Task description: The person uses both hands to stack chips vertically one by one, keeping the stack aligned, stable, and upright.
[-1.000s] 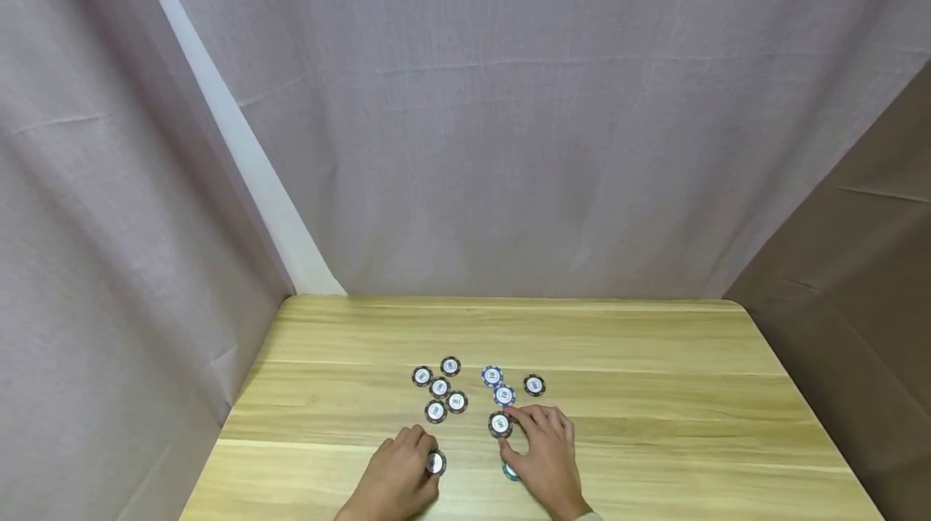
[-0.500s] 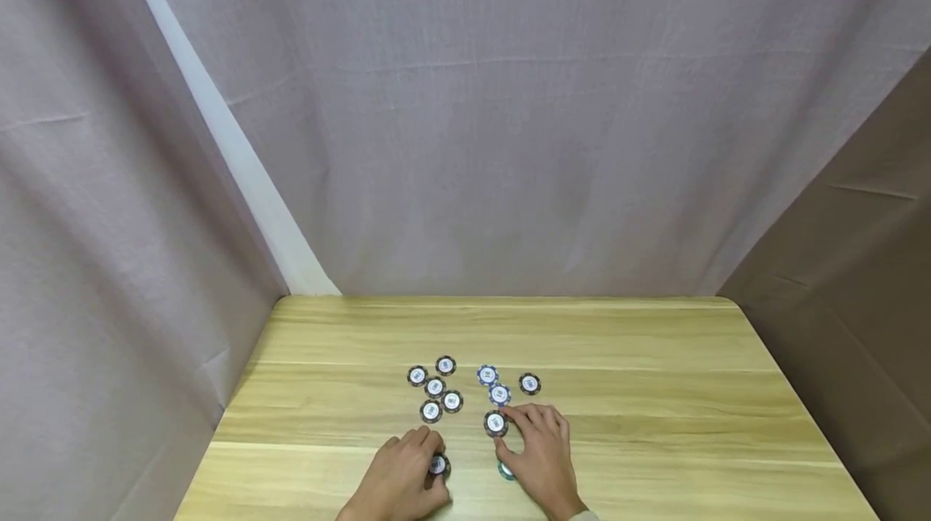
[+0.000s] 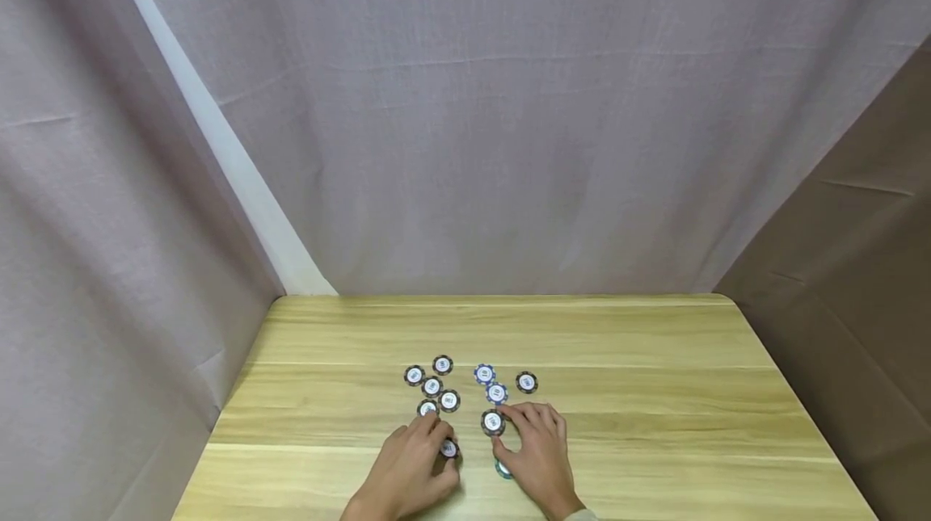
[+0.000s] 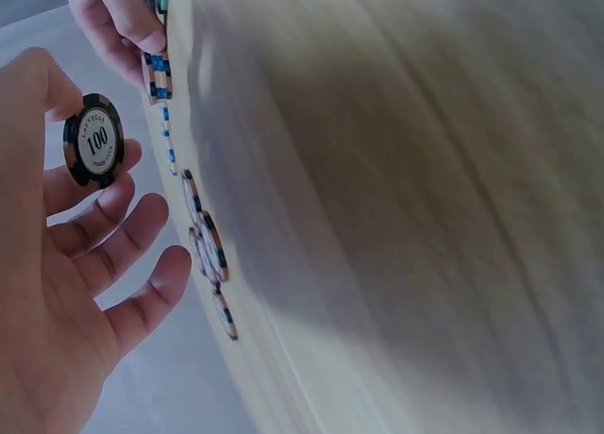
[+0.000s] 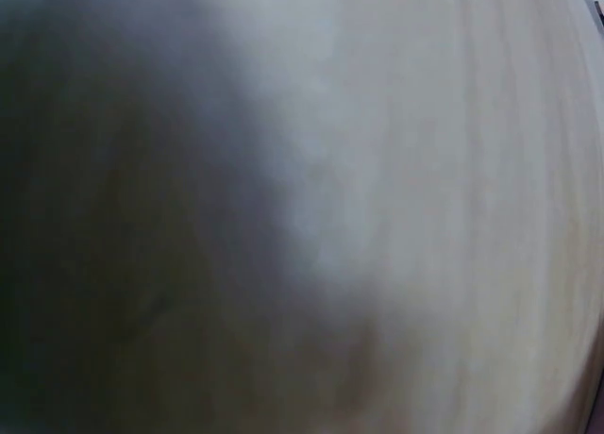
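Note:
My left hand (image 3: 414, 464) pinches a black poker chip (image 4: 98, 141) marked 100 between thumb and fingertip, up off the table; the other fingers are spread loosely. To its right, my right hand (image 3: 540, 456) has thumb and index finger curled round a short stack of poker chips (image 3: 493, 422). A black 100 chip tops that stack, and blue shows at its side in the left wrist view. A green poker chip (image 3: 503, 468) lies partly hidden by the right hand. Only blurred tabletop fills most of the right wrist view.
Several black chips (image 3: 432, 386) lie in a loose group beyond the left hand, one partly covered by its fingers. Two blue chips (image 3: 497, 393) lie just beyond the stack, and a lone black chip (image 3: 527, 382) is to their right. Grey curtains (image 3: 509, 141) surround the wooden table (image 3: 655, 408).
My left hand has moved forward and right with its chip, toward the stack. The right hand keeps its grip on the stack. The head view has shifted slightly.

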The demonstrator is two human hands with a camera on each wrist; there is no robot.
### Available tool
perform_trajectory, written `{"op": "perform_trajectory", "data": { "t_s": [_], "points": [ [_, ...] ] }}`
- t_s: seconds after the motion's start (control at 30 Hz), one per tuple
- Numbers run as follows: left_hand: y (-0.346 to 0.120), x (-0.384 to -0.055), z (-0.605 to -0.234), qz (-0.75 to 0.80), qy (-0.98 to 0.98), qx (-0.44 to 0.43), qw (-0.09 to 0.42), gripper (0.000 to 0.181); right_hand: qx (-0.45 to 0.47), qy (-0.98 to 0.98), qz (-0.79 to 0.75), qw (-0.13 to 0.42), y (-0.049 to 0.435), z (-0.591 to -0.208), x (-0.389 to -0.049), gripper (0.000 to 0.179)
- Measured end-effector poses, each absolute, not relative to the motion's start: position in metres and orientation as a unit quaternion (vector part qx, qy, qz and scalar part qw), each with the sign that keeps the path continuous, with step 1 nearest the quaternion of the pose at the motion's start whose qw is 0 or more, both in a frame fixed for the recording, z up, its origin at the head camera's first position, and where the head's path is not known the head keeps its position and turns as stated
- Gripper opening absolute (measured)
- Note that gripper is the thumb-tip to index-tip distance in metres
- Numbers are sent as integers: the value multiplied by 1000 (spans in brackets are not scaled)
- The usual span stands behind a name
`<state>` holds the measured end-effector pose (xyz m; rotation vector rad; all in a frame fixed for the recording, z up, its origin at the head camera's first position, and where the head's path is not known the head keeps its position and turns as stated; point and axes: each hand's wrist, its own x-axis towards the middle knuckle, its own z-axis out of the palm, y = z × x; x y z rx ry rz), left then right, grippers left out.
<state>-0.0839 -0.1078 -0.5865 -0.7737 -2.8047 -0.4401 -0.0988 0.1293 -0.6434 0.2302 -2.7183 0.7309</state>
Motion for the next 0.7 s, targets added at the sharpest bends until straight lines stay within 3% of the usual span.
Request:
{"op": "perform_trajectory", "data": {
  "t_s": [0.3,0.7],
  "points": [
    [-86,-97,-581,-134,-931,-295,169,26,83,-952,252,156,131,-644,-99,44],
    [-66,-112,-579,-130,-926,-306,179,30,86,-953,248,148,129,-643,-98,45]
  ]
}}
